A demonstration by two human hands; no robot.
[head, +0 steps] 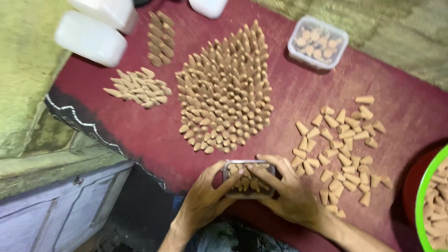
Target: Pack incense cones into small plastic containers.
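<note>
while both hands — left hand (205, 196), right hand (291, 191) — grip clamped on the clear box (248, 179), its cones (247, 183) are half hidden.

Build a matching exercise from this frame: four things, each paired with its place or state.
1. small clear box
2. lidded clear tub
3. large block of upright cones
4. green-rimmed bowl

A. right edge of the view
B. middle of the red cloth
C. held between both hands
D. top right, standing apart on the cloth

Pairs: 1-C, 2-D, 3-B, 4-A
</note>
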